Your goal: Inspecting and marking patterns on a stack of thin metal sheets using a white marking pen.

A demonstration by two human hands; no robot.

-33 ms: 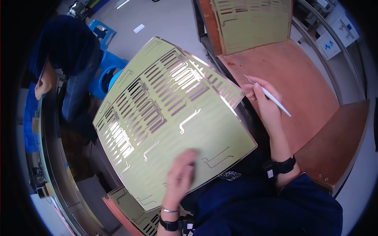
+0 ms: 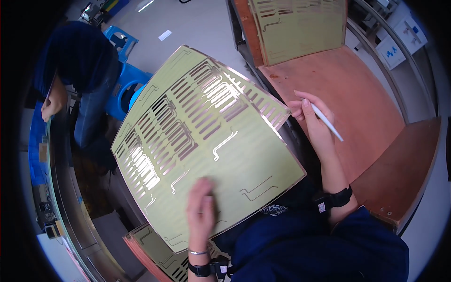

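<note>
A large light-green circuit board panel (image 2: 249, 160) with shiny copper-coloured traces lies tilted in front of me. Across its near part, my left hand (image 2: 202, 209) is over the surface, open and empty, its fingertips blurred by motion. Whether the fingers touch the board cannot be told. Beyond the panel's right edge, my right hand (image 2: 317, 115) is closed on a slim white pen-shaped tool (image 2: 327, 123), whose rear end points down to the right. A second board (image 2: 277, 110) sticks out from beneath the first, its corner close to my right fingers.
To the right stands a reddish-brown wooden holder (image 2: 338, 103) with more green boards (image 2: 300, 37) upright at its back. At lower left is a stack of boards (image 2: 150, 244). Another person (image 2: 80, 61) works at far left, by blue stools (image 2: 124, 89) and a long bench edge (image 2: 61, 164).
My left hand has slid to the left over the panel. My right hand and the white tool have shifted very slightly, and the tool's thin tip shows less clearly.
</note>
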